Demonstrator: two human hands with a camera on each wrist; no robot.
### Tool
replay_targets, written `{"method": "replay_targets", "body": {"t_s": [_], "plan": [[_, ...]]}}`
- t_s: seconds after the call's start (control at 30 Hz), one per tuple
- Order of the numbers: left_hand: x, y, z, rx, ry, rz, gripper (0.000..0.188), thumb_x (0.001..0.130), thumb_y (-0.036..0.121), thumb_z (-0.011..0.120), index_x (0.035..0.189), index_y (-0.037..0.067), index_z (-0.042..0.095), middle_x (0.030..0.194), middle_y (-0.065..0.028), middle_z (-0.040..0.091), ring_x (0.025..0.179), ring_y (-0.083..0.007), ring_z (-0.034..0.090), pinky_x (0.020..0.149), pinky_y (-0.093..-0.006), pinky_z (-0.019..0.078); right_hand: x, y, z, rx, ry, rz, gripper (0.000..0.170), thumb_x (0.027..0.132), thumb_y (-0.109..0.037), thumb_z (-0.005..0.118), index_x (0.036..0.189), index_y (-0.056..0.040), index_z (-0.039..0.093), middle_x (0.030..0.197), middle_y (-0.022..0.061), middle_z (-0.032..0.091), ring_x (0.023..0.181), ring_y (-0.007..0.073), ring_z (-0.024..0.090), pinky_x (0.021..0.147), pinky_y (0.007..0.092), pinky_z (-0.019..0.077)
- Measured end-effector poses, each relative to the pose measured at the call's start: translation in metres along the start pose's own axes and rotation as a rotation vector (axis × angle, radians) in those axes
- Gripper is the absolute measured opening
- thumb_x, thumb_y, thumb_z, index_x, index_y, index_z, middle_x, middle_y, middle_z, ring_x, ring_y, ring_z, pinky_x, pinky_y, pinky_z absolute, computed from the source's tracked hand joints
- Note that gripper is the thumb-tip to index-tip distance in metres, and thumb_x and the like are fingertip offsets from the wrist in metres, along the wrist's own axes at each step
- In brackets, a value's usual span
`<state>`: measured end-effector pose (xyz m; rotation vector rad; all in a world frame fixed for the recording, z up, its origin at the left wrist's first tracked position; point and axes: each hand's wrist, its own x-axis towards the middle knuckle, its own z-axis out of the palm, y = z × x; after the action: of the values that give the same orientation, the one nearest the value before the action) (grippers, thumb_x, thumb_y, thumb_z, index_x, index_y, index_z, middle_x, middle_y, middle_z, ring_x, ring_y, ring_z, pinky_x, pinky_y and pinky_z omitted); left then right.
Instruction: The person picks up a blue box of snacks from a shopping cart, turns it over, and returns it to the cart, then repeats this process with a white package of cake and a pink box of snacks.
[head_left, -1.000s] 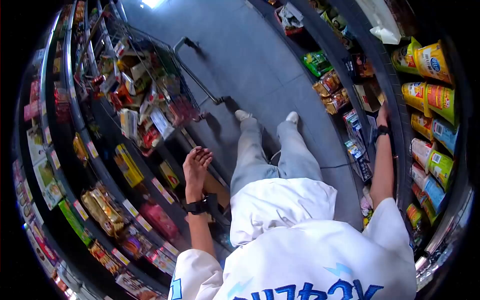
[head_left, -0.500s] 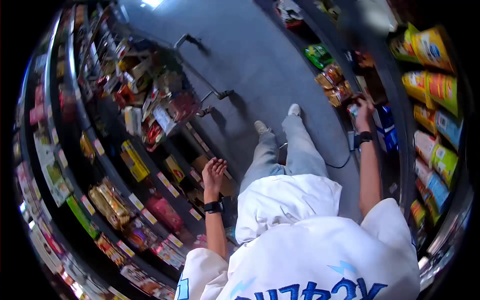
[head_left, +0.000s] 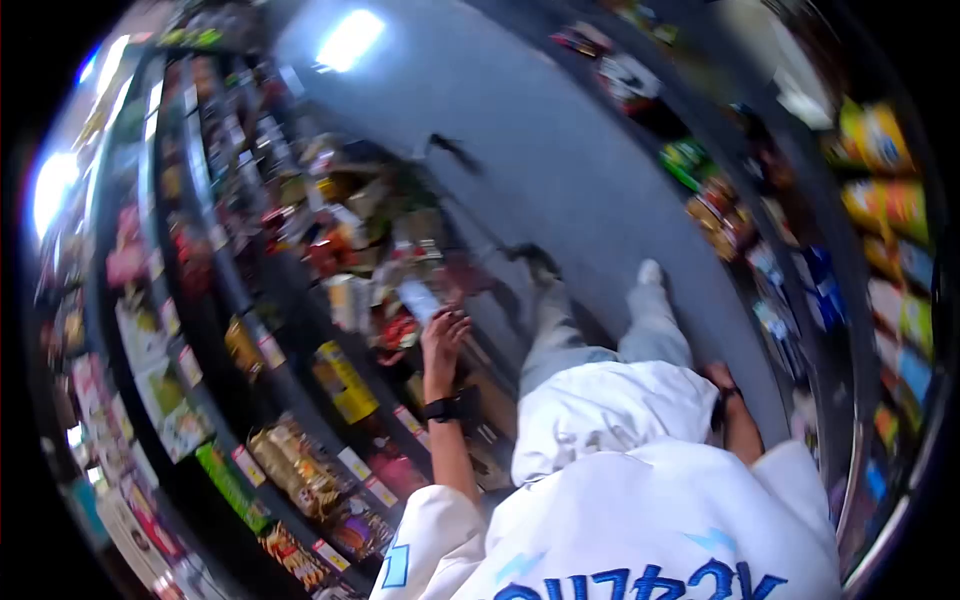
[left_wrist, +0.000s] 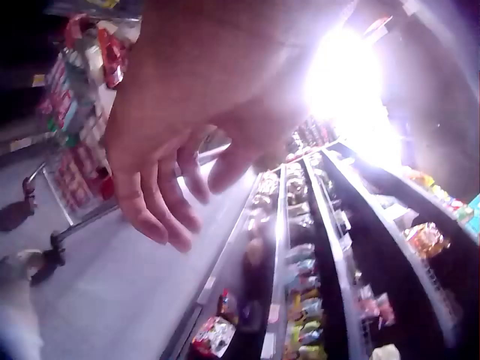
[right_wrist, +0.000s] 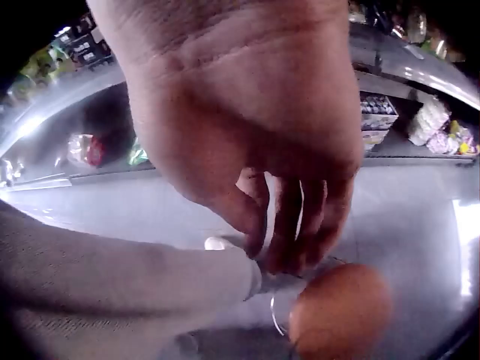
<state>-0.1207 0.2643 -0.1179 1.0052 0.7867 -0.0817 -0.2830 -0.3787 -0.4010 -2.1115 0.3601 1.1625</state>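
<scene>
My left hand [head_left: 445,343] is held out beside my body with loosely bent fingers, its fingertips overlapping the front of a loaded shopping cart [head_left: 470,290] in the head view. In the left wrist view, the fingers [left_wrist: 154,199] hang over the floor and hold nothing. Packages [head_left: 345,225], blurred by motion, fill the cart. My right hand [head_left: 718,376] is down by my right hip, partly hidden by the white shirt [head_left: 610,410]. Seen from the right wrist, its fingers [right_wrist: 281,225] dangle loosely beside a trouser leg [right_wrist: 127,285], with nothing in them.
Shelves of packaged snacks [head_left: 300,465] line the left side. On the right, shelves carry yellow and green bags [head_left: 880,205] and a green packet [head_left: 686,163]. Grey floor [head_left: 540,130] runs between them. A rounded orange-brown shape [right_wrist: 341,311] shows low in the right wrist view.
My right hand has come away from the right-hand shelf and dropped to my hip. The head view has swung left, so the cart and shelves appear farther right. My left hand stays loosely bent.
</scene>
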Motion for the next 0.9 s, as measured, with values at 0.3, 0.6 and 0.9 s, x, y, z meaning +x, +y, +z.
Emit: {"method": "replay_targets", "body": {"t_s": [0.3, 0.6, 0.9], "plan": [[0.088, 0.135, -0.163, -0.11, 0.296, 0.301, 0.021, 0.084, 0.011, 0.056, 0.103, 0.003, 0.054, 0.086, -0.0097, 0.064, 0.071, -0.0188, 0.065, 0.061, -0.0283, 0.0518, 0.063, -0.297, -0.012, 0.386, -0.093, 0.106, 0.023, 0.076, -0.007, 0.049, 0.093, -0.0018, 0.063, 0.071, 0.0095, 0.067, 0.055, 0.0154, 0.061, 0.049, 0.026, 0.0428], [0.213, 0.176, -0.108, 0.491, 0.505, 0.171, 0.062, 0.072, 0.022, 0.076, 0.117, 0.005, 0.038, 0.099, -0.0086, 0.053, 0.079, -0.0143, 0.057, 0.06, -0.0255, 0.0479, 0.067, -0.511, -0.032, 0.363, 0.104, -0.426, 0.02, 0.085, -0.008, 0.046, 0.097, -0.0008, 0.06, 0.078, 0.0094, 0.066, 0.067, 0.0157, 0.063, 0.061, 0.0257, 0.0485], [0.274, 0.141, -0.104, -0.148, 0.558, 0.268, 0.089, 0.059, 0.006, 0.084, 0.128, 0.008, 0.028, 0.115, -0.0116, 0.049, 0.097, -0.0239, 0.055, 0.078, -0.0356, 0.0498, -0.032, -0.464, 0.003, 0.306, 0.024, -0.114, 0.022, 0.085, -0.006, 0.046, 0.1, -0.0003, 0.061, 0.08, 0.0099, 0.066, 0.069, 0.0159, 0.064, 0.063, 0.0269, 0.0503]]}}
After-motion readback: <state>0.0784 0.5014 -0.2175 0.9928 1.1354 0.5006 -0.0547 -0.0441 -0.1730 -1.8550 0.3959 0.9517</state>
